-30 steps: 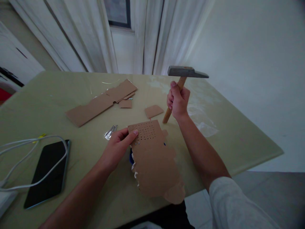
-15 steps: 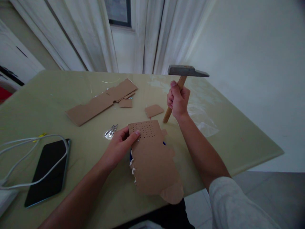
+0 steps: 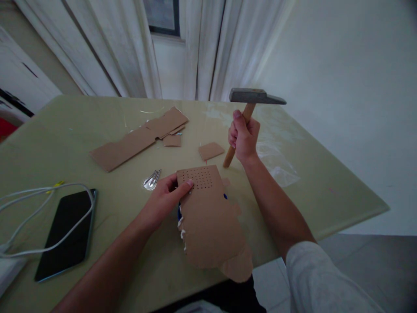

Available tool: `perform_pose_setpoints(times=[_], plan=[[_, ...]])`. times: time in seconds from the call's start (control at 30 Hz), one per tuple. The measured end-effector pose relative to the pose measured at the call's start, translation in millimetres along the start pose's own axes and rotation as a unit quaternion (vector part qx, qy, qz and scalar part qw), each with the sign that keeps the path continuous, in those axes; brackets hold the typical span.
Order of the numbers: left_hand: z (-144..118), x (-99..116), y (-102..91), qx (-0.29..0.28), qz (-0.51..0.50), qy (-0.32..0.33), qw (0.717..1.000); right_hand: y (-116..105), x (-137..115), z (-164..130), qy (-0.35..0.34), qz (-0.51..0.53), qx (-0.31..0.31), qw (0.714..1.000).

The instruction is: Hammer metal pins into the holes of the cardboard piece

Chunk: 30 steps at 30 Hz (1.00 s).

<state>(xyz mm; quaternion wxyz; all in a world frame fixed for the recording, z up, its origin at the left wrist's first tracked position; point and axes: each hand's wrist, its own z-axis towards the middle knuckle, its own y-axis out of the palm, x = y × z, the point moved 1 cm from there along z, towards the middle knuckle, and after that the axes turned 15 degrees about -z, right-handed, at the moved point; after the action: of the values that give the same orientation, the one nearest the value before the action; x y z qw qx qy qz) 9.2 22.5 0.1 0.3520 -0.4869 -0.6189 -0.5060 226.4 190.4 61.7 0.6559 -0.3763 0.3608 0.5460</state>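
Note:
A hammer [image 3: 248, 112] with a grey metal head and wooden handle is upright in my right hand [image 3: 244, 132], fingers wrapped round the handle. My left hand [image 3: 169, 193] grips the left edge of a brown cardboard piece [image 3: 211, 226], thumb on top and the other fingers partly hidden beneath. Rows of small holes dot the cardboard's far end, close to my thumb. White torn bits line its left edge, and a little blue shows there and on the right side. Several nails [image 3: 153, 178] lie on the table, left of the cardboard.
Behind lie a long cardboard strip [image 3: 137, 145] and a small cardboard scrap [image 3: 211, 151]. A dark tablet [image 3: 65, 234] with a white cable [image 3: 73, 230] over it is on the left. Thin clear plastic [image 3: 278, 167] sits on the table [image 3: 325, 187] beyond my right forearm.
The cardboard has shifted very slightly right and toward me, with my left hand moving along. My right hand and the hammer stay in place.

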Motion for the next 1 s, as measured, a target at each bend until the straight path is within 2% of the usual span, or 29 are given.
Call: perform_pose_setpoints(times=[0.23,0.47,0.67,0.83,1.0], plan=[[-3.9,2.4,-0.4,-0.080,0.014,-0.022,0.996,1.2,-0.4,-0.9,-0.008,0.004,0.001,1.000],[-4.1,1.5,1.0,-0.099,0.029,-0.045,0.994,2.1,-2.6,-2.6,-0.002,-0.012,0.001,1.000],[-4.4,4.1,7.6,-0.087,0.024,-0.048,0.995,3.6,-2.0,-3.2,-0.008,-0.010,-0.004,1.000],[-2.3,1.6,9.6,-0.064,0.021,-0.023,0.997,3.6,-2.7,-3.6,-0.009,0.015,-0.011,1.000],[-3.0,-0.3,7.9,-0.069,0.016,-0.028,0.997,2.7,-0.7,-2.6,0.005,-0.008,-0.002,1.000]])
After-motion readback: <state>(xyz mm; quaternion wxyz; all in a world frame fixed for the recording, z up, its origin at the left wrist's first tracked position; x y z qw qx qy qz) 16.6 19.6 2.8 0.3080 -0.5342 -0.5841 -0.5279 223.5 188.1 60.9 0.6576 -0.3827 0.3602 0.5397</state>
